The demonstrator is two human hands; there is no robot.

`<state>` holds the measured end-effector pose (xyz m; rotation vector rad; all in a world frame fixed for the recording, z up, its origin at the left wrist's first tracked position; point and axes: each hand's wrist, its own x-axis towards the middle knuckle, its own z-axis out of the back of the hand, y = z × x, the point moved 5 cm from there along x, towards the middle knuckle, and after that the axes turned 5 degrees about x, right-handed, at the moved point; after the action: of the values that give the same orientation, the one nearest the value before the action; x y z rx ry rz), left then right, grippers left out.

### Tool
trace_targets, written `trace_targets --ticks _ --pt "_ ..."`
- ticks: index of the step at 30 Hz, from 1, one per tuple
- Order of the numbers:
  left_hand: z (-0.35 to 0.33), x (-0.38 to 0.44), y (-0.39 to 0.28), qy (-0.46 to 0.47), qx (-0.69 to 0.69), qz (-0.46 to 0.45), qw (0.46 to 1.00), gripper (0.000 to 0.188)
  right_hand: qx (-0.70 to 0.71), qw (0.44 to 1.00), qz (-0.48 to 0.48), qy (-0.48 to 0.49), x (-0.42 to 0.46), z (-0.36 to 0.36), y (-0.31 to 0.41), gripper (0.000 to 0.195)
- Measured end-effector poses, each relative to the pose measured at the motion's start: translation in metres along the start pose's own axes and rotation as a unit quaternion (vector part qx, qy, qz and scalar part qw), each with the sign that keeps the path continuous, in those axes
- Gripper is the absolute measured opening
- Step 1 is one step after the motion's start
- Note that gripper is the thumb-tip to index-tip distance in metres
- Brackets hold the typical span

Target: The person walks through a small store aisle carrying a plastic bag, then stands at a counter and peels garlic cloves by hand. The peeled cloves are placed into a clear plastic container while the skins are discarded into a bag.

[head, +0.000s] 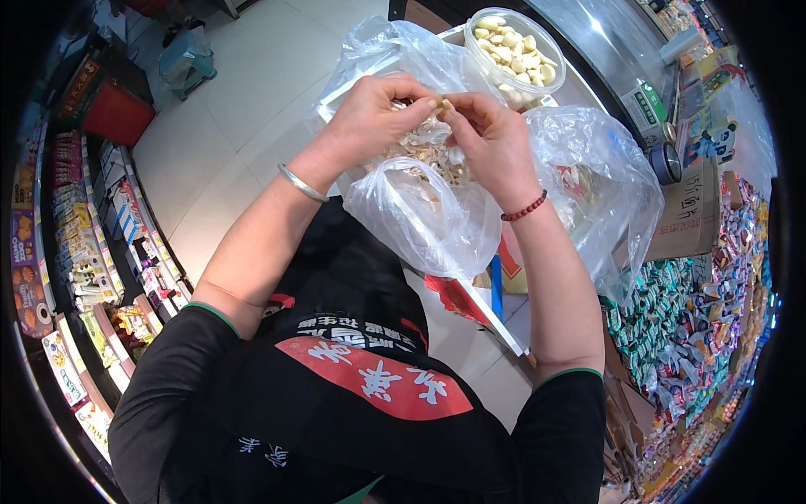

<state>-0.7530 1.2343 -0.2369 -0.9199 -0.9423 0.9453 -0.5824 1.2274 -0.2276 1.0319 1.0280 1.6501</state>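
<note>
My left hand (384, 113) and my right hand (494, 142) meet at the fingertips over an opened plastic bag (434, 233) of dry garlic skins (428, 151). Pinched between the thumbs and forefingers is a small garlic clove (446, 104); which hand bears it more cannot be told. Just beyond my right hand stands a round clear plastic tub (557, 47) filled with peeled garlic cloves (513, 53). Another clear plastic bag (604, 183) lies to the right, beside my right wrist, its contents only partly visible.
Wrapped sweets (667, 315) fill bins at the right, by a cardboard box (683, 214) and a dark round lid or jar (665, 164). Snack shelves (82, 239) line the left. A blue-green stool (186, 66) stands on the tiled floor, near a person's feet (182, 28) at the top.
</note>
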Motion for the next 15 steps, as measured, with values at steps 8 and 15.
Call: trace_targets --ticks 8,15 --pt "0.0012 -0.0025 -0.0032 -0.029 0.002 -0.003 1.000 0.019 0.087 0.996 -0.030 0.009 0.0004 -0.0027 0.0023 0.021" --pt "-0.0007 -0.0008 -0.0015 -0.008 0.010 -0.002 1.000 0.020 0.101 0.994 -0.047 0.012 0.0018 -0.0005 -0.0018 0.020"
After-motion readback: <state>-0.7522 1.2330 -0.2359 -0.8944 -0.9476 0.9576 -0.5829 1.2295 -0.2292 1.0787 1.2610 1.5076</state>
